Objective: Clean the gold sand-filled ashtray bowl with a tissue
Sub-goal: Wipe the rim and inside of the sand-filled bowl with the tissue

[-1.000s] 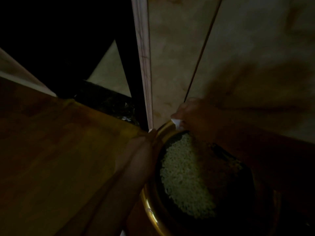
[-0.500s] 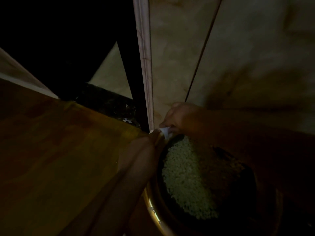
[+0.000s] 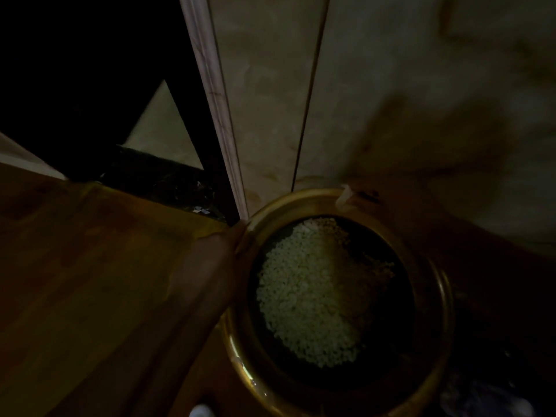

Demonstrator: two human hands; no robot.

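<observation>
While the left hand [image 3: 240, 239] steadies the bowl [image 3: 445, 296], the right grip [image 3: 370, 200] pinches tissue [image 3: 344, 195] (blurred).

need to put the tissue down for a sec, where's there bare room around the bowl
The wooden surface left of the left forearm looks bare. The tiled floor beyond the bowl's rim is open too. It is crowded at the rim: the left hand touches its left edge, and the right hand presses the tissue on top.
</observation>
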